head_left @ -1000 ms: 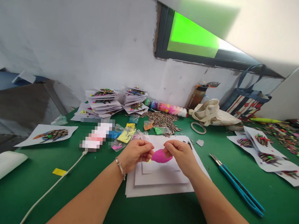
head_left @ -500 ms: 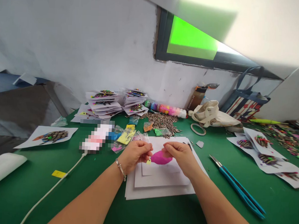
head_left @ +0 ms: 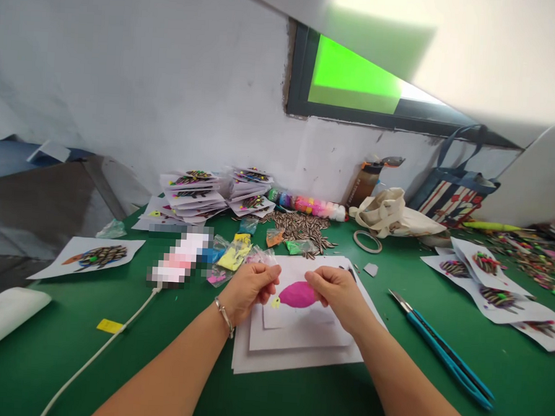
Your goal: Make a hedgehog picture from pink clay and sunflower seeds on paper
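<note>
Both hands hover over a stack of white paper [head_left: 298, 342]. On the top sheet lies a flat magenta clay shape [head_left: 296, 294], oval and pointed, with a small yellow clay head [head_left: 276, 302] at its left end. My left hand [head_left: 255, 289], with a bracelet at the wrist, has its thumb and fingers pinched just above the yellow piece. Across a small gap, my right hand [head_left: 336, 292] is pinched too, covering the right end of the magenta shape. Whatever the fingertips hold is too small or hidden to make out.
Small bags of coloured clay [head_left: 235, 252] and a heap of sunflower seeds [head_left: 299, 229] sit beyond the paper. Blue tweezers [head_left: 446, 353] and a tape roll [head_left: 367, 241] lie to the right. Finished seed pictures [head_left: 192, 194] are stacked at the back; a white cable [head_left: 100, 351] crosses the left.
My right hand has shifted slightly right, uncovering more of the magenta shape, and the gap between my hands is a little wider. Both hands stay pinched.
</note>
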Tool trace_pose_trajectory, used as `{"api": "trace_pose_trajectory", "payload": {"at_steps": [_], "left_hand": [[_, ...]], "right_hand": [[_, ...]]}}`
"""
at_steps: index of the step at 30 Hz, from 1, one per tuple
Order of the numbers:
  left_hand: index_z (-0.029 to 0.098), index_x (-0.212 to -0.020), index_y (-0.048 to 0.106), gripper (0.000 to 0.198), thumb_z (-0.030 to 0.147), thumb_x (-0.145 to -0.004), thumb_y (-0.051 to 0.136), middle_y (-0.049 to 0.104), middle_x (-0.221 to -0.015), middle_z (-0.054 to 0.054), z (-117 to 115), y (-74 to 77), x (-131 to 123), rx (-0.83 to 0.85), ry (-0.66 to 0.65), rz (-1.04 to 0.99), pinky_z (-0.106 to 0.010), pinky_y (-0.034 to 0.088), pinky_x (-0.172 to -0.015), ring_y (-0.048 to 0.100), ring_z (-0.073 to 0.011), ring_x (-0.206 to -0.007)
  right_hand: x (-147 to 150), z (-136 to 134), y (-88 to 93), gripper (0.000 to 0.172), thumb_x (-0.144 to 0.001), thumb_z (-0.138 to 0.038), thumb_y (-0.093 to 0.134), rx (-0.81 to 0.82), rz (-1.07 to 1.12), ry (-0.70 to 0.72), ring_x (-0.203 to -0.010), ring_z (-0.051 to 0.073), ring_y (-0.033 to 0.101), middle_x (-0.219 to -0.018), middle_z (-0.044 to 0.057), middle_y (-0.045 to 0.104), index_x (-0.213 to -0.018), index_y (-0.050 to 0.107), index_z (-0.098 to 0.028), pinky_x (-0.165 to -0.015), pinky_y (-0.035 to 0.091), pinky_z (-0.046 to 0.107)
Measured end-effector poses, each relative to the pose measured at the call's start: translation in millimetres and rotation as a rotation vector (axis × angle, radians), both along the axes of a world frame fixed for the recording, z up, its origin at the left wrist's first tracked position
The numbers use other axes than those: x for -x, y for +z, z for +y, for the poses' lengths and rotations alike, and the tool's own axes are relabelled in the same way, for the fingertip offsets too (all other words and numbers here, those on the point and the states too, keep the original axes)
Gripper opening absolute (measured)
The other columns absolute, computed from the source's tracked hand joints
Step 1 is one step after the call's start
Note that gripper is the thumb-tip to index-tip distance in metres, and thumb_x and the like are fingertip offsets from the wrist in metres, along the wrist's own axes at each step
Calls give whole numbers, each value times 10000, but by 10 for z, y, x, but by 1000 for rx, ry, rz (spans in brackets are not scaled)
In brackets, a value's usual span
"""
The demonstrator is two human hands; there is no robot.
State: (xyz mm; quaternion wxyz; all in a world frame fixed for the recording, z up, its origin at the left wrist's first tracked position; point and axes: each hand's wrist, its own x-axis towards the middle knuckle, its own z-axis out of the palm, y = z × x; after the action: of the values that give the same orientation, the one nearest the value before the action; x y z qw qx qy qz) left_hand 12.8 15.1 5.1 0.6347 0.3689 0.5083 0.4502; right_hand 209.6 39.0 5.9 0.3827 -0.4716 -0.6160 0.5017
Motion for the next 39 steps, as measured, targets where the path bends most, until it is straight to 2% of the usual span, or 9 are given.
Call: {"api": "trace_pose_trajectory", "payload": {"at_steps": [3, 7, 13, 16, 20, 27, 31, 35, 39], "left_hand": [[131, -649, 588, 343, 432, -663, 752, 554, -527, 26, 5, -6, -2, 3, 22, -12, -164, 329, -438, 445, -36, -428], [129, -770, 636, 316, 346, -609, 801, 646, -684, -18, -1, 3, -10, 7, 29, -42, -197, 454, -575, 562, -72, -562], [116, -683, 625, 390, 487, -649, 739, 608, -572, -13, 44, -59, 17, -24, 64, 101, -181, 380, -439, 491, -57, -439], [121, -658, 613, 377, 460, -616, 771, 623, -575, -22, 75, -107, 23, -38, 90, 126, -185, 407, -452, 520, -68, -451], [122, -681, 622, 345, 407, -597, 798, 654, -611, -40, 115, -150, 28, -49, 98, 126, -216, 480, -527, 585, -98, -515], [123, -696, 625, 299, 371, -639, 782, 673, -644, -49, 223, -195, 82, -75, 111, 118, -218, 513, -558, 610, -100, -535], [121, -692, 630, 266, 344, -659, 771, 673, -641, -48, 245, -212, 87, -84, 105, 120, -215, 518, -554, 610, -99, -534], [115, -696, 635, 237, 315, -676, 760, 677, -651, -50, 239, -219, 81, -89, 96, 129, -212, 520, -556, 609, -95, -538], [116, -703, 638, 215, 300, -686, 749, 677, -643, -42, 244, -233, 81, -90, 94, 140, -206, 516, -545, 607, -91, -526]], "right_hand": [[-3, -4, -8, 258, -736, -401, 656, 7, 22, 17, -496, 108, 510, -522, -23, 565, -633, 612, -168, -514, 431, 242], [19, 12, -47, 299, -723, -377, 674, 106, 154, 44, -772, 184, 654, -857, 62, 704, -940, 666, -171, -727, 503, 312], [3, -9, 21, 295, -755, -404, 631, 8, -24, 30, -474, 113, 523, -508, -14, 580, -582, 607, -165, -528, 442, 257], [0, -8, 4, 205, -717, -371, 676, 28, 43, 35, -572, 139, 585, -602, 0, 637, -703, 657, -167, -584, 469, 268], [23, 21, -69, 307, -699, -376, 699, 141, 175, 35, -789, 205, 669, -851, 71, 714, -925, 680, -170, -745, 510, 337], [11, 7, -18, 269, -746, -372, 646, 16, -3, 33, -461, 97, 491, -506, -24, 571, -579, 593, -167, -497, 398, 240], [18, 1, -34, 208, -718, -370, 679, 46, 43, 39, -581, 139, 581, -630, 15, 655, -702, 670, -164, -598, 463, 275], [33, 24, -87, 316, -678, -381, 712, 121, 137, 32, -761, 208, 654, -831, 74, 717, -907, 700, -164, -742, 500, 351], [14, 37, -86, 256, -714, -394, 677, 96, 84, 61, -654, 175, 619, -693, 46, 677, -779, 697, -147, -666, 491, 317]]}}
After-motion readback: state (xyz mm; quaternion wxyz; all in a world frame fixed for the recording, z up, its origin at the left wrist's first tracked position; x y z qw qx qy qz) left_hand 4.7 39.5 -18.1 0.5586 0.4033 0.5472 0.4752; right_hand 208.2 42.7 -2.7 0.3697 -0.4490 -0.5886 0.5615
